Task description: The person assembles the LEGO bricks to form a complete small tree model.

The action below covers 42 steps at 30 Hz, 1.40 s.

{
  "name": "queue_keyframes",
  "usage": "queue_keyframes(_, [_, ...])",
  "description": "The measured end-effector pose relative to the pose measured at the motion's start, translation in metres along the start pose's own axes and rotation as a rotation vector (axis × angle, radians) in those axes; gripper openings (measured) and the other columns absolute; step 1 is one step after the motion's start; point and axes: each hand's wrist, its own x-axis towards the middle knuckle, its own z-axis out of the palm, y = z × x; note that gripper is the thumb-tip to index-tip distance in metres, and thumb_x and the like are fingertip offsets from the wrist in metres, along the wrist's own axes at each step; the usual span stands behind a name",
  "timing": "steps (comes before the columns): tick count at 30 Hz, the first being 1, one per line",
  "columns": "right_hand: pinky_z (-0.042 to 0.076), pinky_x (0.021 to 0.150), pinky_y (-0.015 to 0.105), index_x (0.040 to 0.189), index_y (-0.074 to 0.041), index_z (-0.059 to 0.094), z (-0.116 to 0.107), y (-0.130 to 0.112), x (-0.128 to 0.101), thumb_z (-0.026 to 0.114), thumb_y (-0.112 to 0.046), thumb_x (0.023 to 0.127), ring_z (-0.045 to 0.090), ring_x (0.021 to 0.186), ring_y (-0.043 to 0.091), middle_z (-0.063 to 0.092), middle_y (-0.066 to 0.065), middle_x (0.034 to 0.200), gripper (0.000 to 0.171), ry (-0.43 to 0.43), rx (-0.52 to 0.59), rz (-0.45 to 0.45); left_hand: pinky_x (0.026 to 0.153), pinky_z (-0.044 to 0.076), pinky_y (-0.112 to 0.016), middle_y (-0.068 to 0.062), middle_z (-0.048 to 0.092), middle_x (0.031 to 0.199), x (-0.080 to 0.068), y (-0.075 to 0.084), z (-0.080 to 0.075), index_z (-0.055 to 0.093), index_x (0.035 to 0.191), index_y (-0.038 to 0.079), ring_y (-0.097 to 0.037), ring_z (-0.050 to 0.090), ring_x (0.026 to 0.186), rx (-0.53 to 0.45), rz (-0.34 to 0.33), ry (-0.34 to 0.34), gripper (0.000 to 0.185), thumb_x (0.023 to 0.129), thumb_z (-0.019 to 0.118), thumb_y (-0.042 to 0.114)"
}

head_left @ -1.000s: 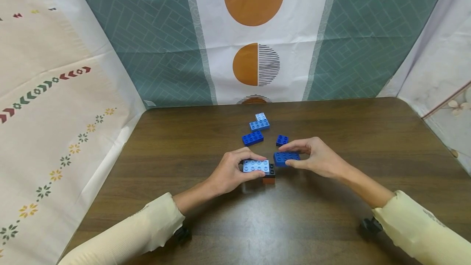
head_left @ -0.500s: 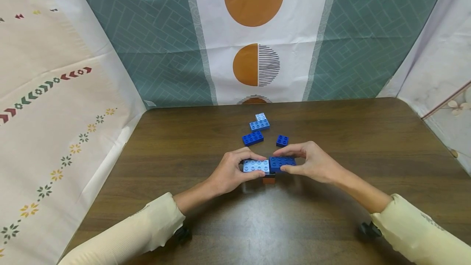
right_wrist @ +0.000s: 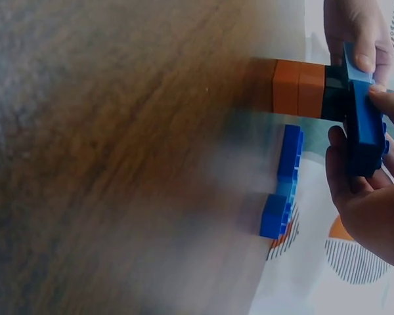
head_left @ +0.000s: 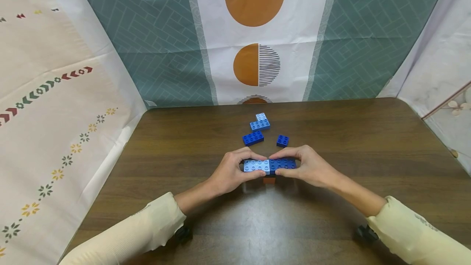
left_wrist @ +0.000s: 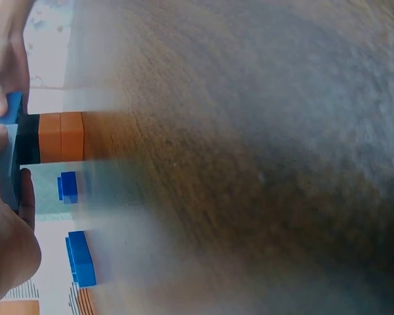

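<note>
Since a second ago, the right hand (head_left: pixel 310 168) has brought its pinched dark blue plastic brick (head_left: pixel 282 164) flush against the light blue plastic brick (head_left: pixel 256 165) gripped by the left hand (head_left: pixel 229 171), atop the black-and-orange stack (head_left: pixel 269 180) mid-table; bare wooden table (head_left: pixel 368 142) lies open around them.

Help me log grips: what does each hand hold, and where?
Left hand pinches the light blue brick by its long sides; right hand likewise pinches the dark blue brick.

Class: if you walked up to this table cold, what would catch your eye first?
Two hands meet at the table's middle: the left hand pinches a light blue brick, the right hand a dark blue brick, end to end atop an orange stack. Behind them lie loose blue bricks.
</note>
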Motion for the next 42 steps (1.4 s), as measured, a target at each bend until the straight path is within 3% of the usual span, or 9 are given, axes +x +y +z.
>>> queue_keyframes(3, [0.044,0.055,0.021,0.118,-0.017,0.074,0.003,-0.001,0.0,0.079,-0.026,0.086,0.056,0.081,0.02,0.073,-0.002,0.108,0.033,0.017,0.004,0.014,0.062,0.05,-0.023,0.01,0.066,0.101,0.0,0.0,0.0,0.072,0.118,0.021,-0.007,0.057,0.079,0.0,0.009,0.003,0.034,0.087,0.078,0.034])
queue_keyframes(8, [0.057,0.072,0.025,0.117,-0.019,0.074,0.009,-0.001,-0.001,0.08,-0.028,0.084,0.066,0.085,0.015,0.073,-0.002,0.108,0.035,0.061,0.028,0.019,0.062,0.05,-0.024,0.011,0.066,0.101,0.0,0.0,0.001,0.072,0.118,0.022,-0.007,0.057,0.079,-0.003,0.008,0.002,0.034,0.087,0.077,0.034])
queue_keyframes(14, [0.057,0.08,0.027,0.115,-0.022,0.075,0.016,0.001,-0.002,0.082,-0.033,0.082,0.066,0.093,0.013,0.072,-0.003,0.112,0.035,0.112,-0.01,0.028,0.061,0.048,-0.024,0.012,0.065,0.101,0.0,0.0,0.001,0.072,0.118,0.023,-0.007,0.056,0.077,0.005,-0.006,-0.003,0.034,0.087,0.077,0.035])
queue_keyframes(20, [0.057,0.079,0.027,0.114,-0.023,0.075,0.018,0.002,-0.002,0.083,-0.034,0.081,0.065,0.095,0.013,0.072,-0.003,0.112,0.035,0.132,-0.037,0.028,0.061,0.049,-0.025,0.012,0.064,0.1,-0.001,-0.001,0.002,0.072,0.118,0.022,-0.007,0.056,0.076,0.004,-0.009,0.005,0.034,0.087,0.077,0.035])
queue_keyframes(27, [0.057,0.068,0.028,0.113,-0.023,0.075,0.019,0.002,-0.003,0.082,-0.033,0.082,0.065,0.079,0.013,0.073,-0.002,0.107,0.034,0.14,-0.02,0.006,0.061,0.051,-0.025,0.009,0.065,0.099,-0.001,-0.002,0.003,0.072,0.118,0.019,-0.007,0.057,0.077,0.003,0.013,0.019,0.035,0.086,0.078,0.034])
queue_keyframes(42, [0.058,0.073,0.028,0.112,-0.024,0.075,0.022,0.005,0.001,0.084,-0.039,0.078,0.067,0.085,0.012,0.073,-0.005,0.106,0.038,0.16,-0.034,-0.004,0.061,0.053,-0.024,0.007,0.066,0.101,-0.001,-0.003,0.006,0.072,0.116,0.019,-0.01,0.059,0.077,-0.023,0.025,0.042,0.033,0.086,0.078,0.032])
